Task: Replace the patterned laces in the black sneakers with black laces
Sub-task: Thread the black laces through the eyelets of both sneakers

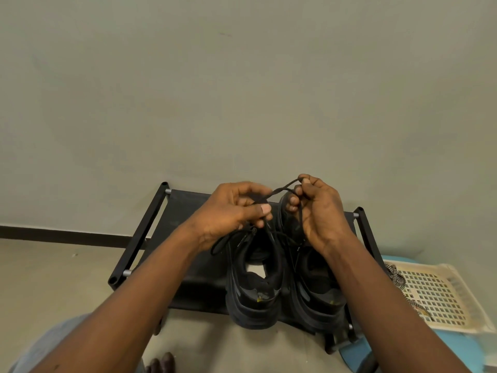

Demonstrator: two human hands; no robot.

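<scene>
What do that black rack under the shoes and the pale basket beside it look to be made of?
Rack: matt black bars with silver pins at the joints, probably metal or hard plastic; its shelf looks like dark fabric. Basket: cream plastic, judging by its moulded grid of holes.

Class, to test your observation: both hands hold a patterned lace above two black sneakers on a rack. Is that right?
Not quite. The head view shows the lace is black, not patterned. The rest stands: the left hand and right hand both hold it above the two black sneakers on the rack.
</scene>
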